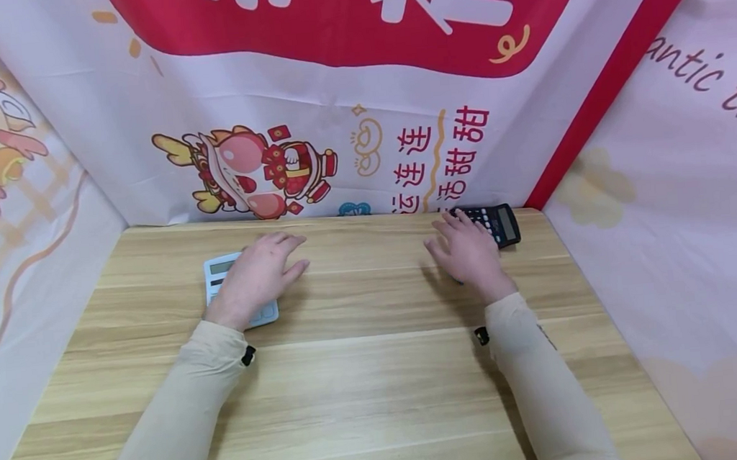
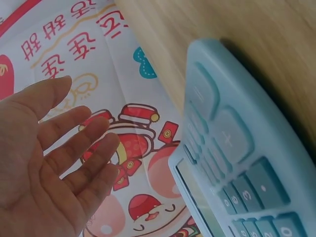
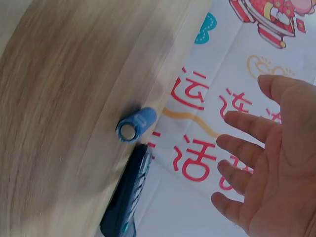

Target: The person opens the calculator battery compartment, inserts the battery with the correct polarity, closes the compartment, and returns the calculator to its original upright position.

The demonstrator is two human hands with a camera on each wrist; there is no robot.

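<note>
A light blue calculator (image 1: 263, 315) lies at the left of the wooden table, partly covered by my left hand (image 1: 257, 276) in the head view. In the left wrist view that hand's slightly bent fingers (image 2: 81, 168) hold nothing, and the calculator (image 2: 232, 143) is apart from them. Over toward the right back, my right hand (image 1: 470, 254) hovers with its fingers spread and nothing in them. Beyond it is a black calculator (image 1: 504, 225), partly hidden by the fingers. A small blue cylinder with a metal end, likely a battery (image 3: 138, 125), lies beside that calculator (image 3: 126, 192).
The wooden table (image 1: 369, 403) ends at the back against a printed cloth (image 1: 305, 90) with red and white patterns. More printed cloth hangs along the left side (image 1: 37, 234) and the right side (image 1: 668, 235). Small black pieces show at both sleeve cuffs.
</note>
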